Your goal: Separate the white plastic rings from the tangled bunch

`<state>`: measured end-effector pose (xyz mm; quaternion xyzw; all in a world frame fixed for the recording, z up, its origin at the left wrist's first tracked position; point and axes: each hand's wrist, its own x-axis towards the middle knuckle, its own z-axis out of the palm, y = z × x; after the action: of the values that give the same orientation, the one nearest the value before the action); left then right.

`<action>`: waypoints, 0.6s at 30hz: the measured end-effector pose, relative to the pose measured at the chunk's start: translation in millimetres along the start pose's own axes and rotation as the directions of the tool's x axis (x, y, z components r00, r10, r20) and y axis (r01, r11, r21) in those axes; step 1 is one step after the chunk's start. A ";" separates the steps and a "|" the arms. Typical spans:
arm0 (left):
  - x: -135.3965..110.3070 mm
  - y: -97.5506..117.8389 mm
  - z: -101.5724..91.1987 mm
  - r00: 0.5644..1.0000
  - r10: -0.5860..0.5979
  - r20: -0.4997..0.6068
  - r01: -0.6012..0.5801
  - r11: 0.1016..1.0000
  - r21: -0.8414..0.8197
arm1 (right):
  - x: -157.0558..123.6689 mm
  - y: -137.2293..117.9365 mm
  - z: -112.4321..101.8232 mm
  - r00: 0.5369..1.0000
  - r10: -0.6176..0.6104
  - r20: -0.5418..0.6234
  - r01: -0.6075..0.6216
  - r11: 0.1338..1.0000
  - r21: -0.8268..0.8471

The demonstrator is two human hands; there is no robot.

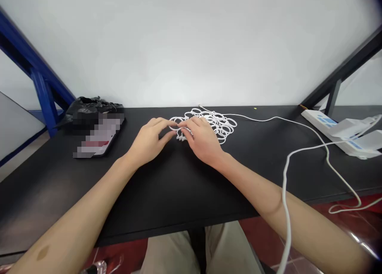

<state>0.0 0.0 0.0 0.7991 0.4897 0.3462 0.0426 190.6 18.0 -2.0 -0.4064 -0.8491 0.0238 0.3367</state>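
A heap of knotted white cord (221,125), formed into several loops like a net, lies on the black tabletop (176,194). Both hands meet at its left end. My left hand (151,140) pinches a cord loop between thumb and fingers. From the other side, my right hand (203,138) is closed on the same cord, its fingertips close to those of the left. The knots under the right hand are partly covered by it. A single strand of the cord runs off to the right from the back of the heap.
A black plastic bag (89,105) and a blurred flat item (100,138) sit at the left. White boxes or holders with blue labels (343,133) stand at the right. A long white cord (285,186) passes over my right forearm. Blue metal bracing (44,95) borders the left side.
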 end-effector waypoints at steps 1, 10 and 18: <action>0.0 0.5 -0.3 1.000 -0.003 -0.001 0.003 1.000 0.003 | 0.0 -0.1 0.0 1.000 0.013 -0.017 -0.012 1.000 0.027; -1.4 6.8 -1.3 0.989 -0.146 -0.032 0.142 0.986 -0.088 | -0.8 -0.1 2.5 0.994 0.051 -0.092 -0.027 0.967 0.253; -1.9 4.9 -3.0 0.991 -0.131 0.033 0.132 0.991 -0.032 | -0.8 -6.5 1.2 0.991 0.124 -0.045 -0.082 0.847 0.525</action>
<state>1.4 -4.9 3.3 0.7697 0.5344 0.3384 0.0865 185.8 13.4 -1.3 -0.3453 -0.7742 0.2556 0.4648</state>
